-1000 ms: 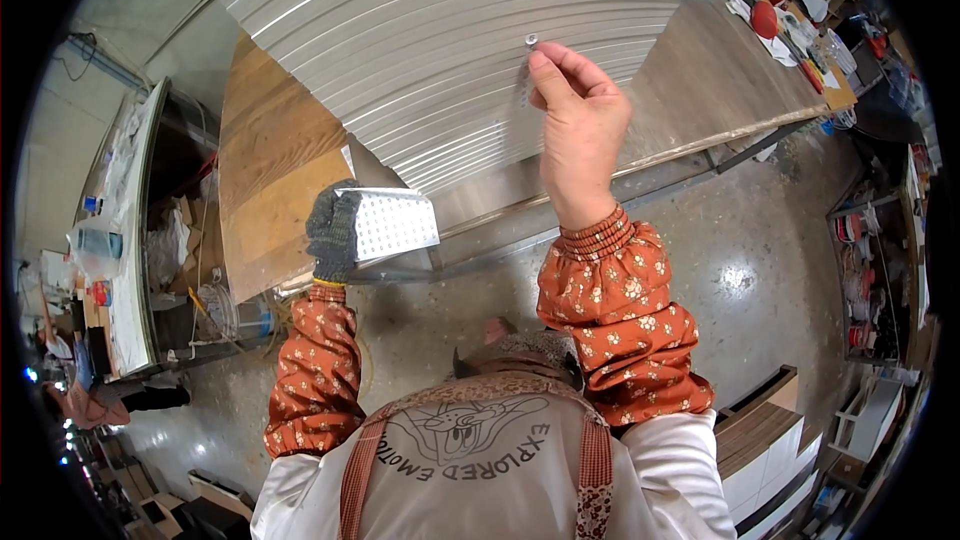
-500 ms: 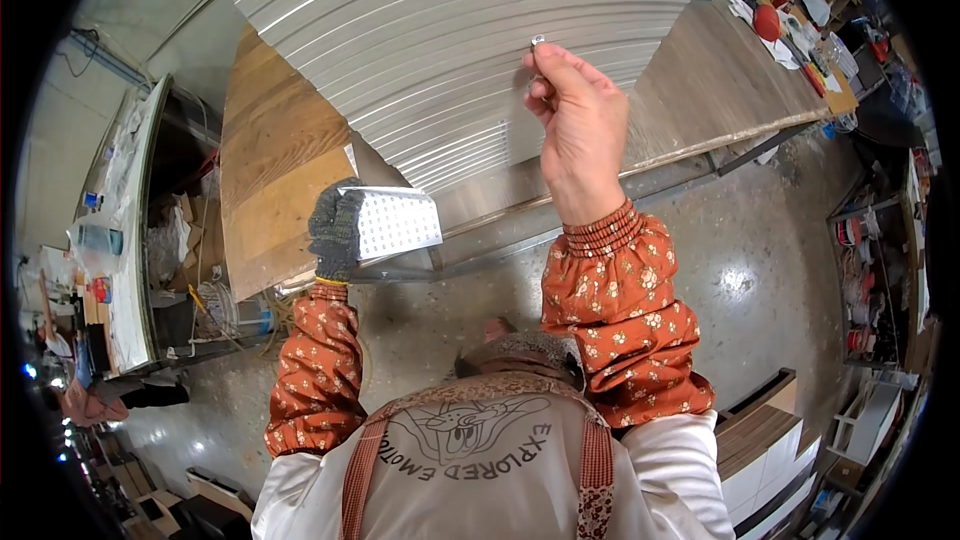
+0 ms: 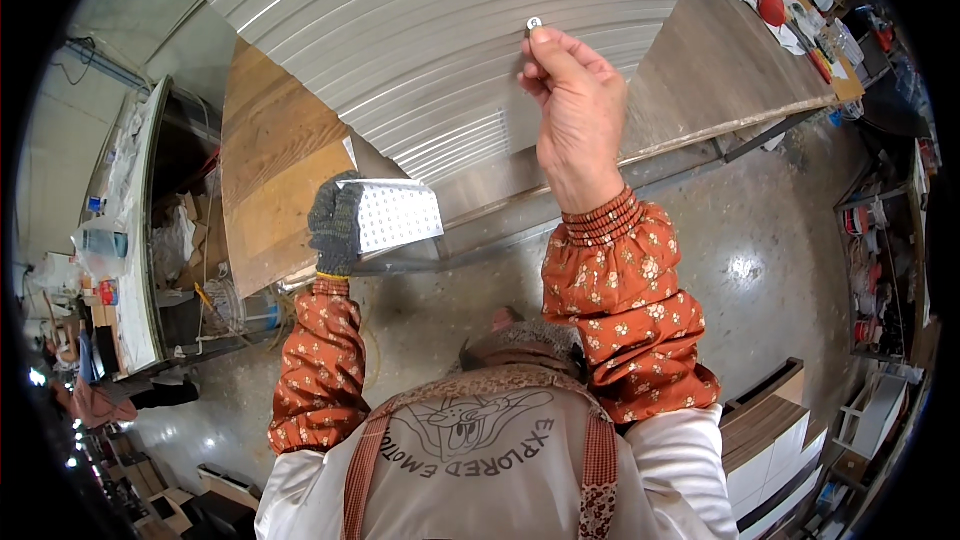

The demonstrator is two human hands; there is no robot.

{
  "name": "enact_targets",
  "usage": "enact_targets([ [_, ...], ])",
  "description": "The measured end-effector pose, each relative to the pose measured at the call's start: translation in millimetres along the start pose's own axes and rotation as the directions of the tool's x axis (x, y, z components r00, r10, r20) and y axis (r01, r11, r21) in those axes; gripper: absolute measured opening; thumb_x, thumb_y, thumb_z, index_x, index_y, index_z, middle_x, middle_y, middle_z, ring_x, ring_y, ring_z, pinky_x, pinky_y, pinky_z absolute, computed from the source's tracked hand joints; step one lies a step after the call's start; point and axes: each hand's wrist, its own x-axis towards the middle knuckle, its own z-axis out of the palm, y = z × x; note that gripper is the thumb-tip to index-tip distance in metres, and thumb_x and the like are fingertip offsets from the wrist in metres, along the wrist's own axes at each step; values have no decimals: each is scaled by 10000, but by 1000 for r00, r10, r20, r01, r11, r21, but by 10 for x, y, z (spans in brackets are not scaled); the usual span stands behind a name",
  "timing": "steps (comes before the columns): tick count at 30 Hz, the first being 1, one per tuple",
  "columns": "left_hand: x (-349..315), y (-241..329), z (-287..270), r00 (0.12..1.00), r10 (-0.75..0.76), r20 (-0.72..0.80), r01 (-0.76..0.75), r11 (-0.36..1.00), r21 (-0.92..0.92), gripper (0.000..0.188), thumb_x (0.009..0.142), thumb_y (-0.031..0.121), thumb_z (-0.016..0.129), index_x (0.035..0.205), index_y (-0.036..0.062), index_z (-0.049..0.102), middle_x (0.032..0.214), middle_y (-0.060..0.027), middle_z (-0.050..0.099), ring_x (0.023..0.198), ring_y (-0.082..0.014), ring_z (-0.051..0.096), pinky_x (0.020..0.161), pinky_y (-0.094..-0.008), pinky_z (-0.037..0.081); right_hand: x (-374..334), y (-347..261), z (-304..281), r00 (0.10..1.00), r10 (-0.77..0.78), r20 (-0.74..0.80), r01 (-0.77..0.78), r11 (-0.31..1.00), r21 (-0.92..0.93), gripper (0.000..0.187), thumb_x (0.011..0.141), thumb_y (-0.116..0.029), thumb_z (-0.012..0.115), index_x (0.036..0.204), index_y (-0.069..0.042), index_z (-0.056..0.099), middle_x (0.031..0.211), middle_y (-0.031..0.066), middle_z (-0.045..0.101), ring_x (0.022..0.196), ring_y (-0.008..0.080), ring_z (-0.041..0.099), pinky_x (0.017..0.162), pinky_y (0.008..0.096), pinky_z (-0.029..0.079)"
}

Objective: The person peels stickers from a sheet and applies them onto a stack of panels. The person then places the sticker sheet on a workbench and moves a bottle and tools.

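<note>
My left hand [image 3: 335,222], in a dark knit glove, grips a white perforated metal plate [image 3: 398,213] by its left edge, holding it low over the near edge of the bench. My bare right hand [image 3: 570,105] is raised over a large stack of ribbed grey metal sheets [image 3: 420,30] and pinches a small round metal washer [image 3: 534,23] between its fingertips. Both sleeves are orange with a floral print.
The sheets lie on a long wooden workbench [image 3: 270,170] that runs to the right. Cluttered shelves [image 3: 130,240] stand at the left and a messy table [image 3: 800,10] at the upper right. White cabinet panels [image 3: 770,440] sit on the concrete floor at the lower right.
My right hand has lifted farther over the ribbed sheets with the washer. The left hand and its plate have stayed about where they were.
</note>
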Motion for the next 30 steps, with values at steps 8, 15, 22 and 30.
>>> enact_targets([
  [8, 2, 30, -13, 999, 23, 27, -24, 999, 32, 192, 857, 146, 559, 992, 18, 602, 919, -51, 614, 816, -123, 543, 737, -270, 445, 3, -9, 9, 1000, 3, 8, -3, 1000, -13, 114, 789, -72, 629, 832, 31, 603, 708, 35, 600, 575, 68, 496, 561, 196, 417],
  [15, -4, 87, -5, 999, -17, 39, 15, 998, 66, 183, 856, 111, 546, 1003, 13, 593, 960, -57, 613, 850, -135, 546, 774, -275, 435, -5, -16, 23, 1000, -18, -7, 18, 999, -32, 115, 788, -68, 626, 829, 36, 601, 708, 39, 602, 572, 67, 497, 545, 193, 417],
  [22, 6, 10, -6, 1000, 23, 20, -23, 1000, 16, 203, 849, 182, 578, 976, 26, 613, 886, -46, 614, 761, -107, 536, 688, -263, 453, -15, -27, 40, 999, -25, -35, 23, 998, -50, 111, 789, -68, 627, 823, 34, 601, 695, 37, 601, 568, 68, 499, 546, 192, 421],
  [30, 11, -16, -6, 1000, 2, 14, -2, 1000, -18, 187, 836, 148, 590, 978, 27, 609, 884, -44, 611, 772, -108, 539, 692, -259, 454, -28, -48, 52, 999, -14, -50, 10, 997, -74, 112, 791, -66, 627, 818, 39, 602, 700, 44, 605, 561, 71, 502, 540, 192, 425],
])
